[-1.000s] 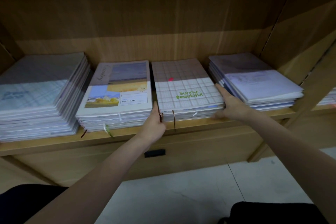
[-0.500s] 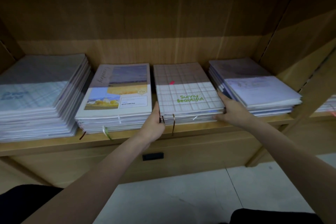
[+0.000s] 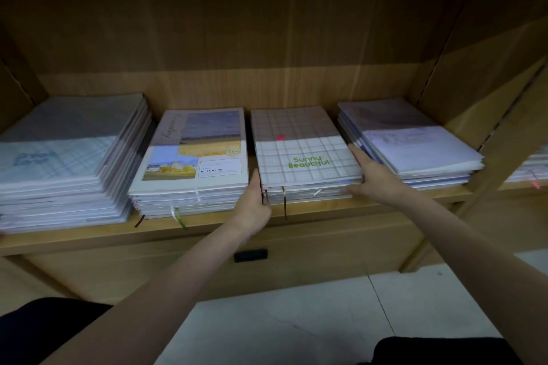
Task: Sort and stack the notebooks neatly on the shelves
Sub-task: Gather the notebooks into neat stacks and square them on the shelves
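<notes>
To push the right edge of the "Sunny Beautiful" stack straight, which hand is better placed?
Probably the right hand: its fingers lie flat along the right edge of the Sunny Beautiful stack. The left hand is at its front left corner.

leftmost notebook stack [image 3: 59, 163]: cut by the left picture edge, cover print blurred | far-right stack [image 3: 530, 169]: cut by the right edge, half behind the shelf upright [image 3: 504, 139] | left hand [image 3: 252, 207]: fingers hidden between stacks | small cover text: unreadable
</notes>
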Tool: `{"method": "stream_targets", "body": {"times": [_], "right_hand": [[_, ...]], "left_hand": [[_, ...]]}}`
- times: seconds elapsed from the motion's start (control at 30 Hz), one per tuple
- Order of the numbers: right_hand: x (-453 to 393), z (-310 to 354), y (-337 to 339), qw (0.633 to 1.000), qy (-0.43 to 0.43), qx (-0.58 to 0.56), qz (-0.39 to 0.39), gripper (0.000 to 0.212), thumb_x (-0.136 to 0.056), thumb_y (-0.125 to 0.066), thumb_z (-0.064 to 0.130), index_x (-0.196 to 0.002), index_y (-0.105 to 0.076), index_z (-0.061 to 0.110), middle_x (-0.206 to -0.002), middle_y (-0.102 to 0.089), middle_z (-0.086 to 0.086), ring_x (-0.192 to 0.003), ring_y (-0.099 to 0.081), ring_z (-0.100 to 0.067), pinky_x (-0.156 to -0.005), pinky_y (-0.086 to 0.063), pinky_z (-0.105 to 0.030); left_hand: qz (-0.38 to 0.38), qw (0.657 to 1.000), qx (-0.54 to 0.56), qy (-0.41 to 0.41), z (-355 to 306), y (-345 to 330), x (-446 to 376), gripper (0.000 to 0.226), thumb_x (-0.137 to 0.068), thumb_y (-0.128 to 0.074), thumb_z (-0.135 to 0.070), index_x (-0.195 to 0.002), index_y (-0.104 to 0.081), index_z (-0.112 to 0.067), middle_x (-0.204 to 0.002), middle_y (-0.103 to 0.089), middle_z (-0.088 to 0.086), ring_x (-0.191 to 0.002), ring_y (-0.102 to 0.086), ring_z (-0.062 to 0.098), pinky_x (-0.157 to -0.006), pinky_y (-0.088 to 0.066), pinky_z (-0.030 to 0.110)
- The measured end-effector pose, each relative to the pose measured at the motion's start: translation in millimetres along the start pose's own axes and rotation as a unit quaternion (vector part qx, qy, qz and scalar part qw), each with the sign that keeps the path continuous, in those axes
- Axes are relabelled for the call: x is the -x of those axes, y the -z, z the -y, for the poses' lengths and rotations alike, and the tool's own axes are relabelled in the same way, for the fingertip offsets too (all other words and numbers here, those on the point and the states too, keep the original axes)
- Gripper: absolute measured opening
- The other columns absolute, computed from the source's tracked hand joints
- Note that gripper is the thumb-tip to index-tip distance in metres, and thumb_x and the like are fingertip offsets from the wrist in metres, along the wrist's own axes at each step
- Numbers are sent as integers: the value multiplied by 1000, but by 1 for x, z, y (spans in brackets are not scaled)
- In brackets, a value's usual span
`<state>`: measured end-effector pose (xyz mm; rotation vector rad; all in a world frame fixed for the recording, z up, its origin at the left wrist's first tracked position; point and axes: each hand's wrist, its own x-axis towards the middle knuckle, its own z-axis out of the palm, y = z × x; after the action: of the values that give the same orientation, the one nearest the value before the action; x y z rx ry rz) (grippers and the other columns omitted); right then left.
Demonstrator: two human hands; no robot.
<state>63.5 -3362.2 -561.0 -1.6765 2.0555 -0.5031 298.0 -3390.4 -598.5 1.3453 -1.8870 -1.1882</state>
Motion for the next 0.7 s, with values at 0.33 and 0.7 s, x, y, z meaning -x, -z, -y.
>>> {"method": "stream_targets", "body": {"times": [0.33, 0.7], "right_hand": [[-5, -3, 9, 996, 42, 78, -15, 74, -77, -76, 17, -141, -40, 19, -139, -49, -9, -107, -52, -22, -75, -32, -15], [-10, 3, 15, 996, 14, 90, -11, 79, -73, -79, 17, -142, -40, 21, -144, -43, -8, -130, -41, -25, -99, -34, -27]], "left_hand": [[-37, 952, -299, -57, -30, 17, 6, 47, -92, -51, -4, -138, -39, -9, -110, -63, 11, -97, -62, 22, -80, -48, 24], [41, 895, -445, -3, -46, 15, -28, 77, -88, -52, 7, -150, -10, -12, -130, -48, 17, -117, -51, 30, -86, -45, 28]]}}
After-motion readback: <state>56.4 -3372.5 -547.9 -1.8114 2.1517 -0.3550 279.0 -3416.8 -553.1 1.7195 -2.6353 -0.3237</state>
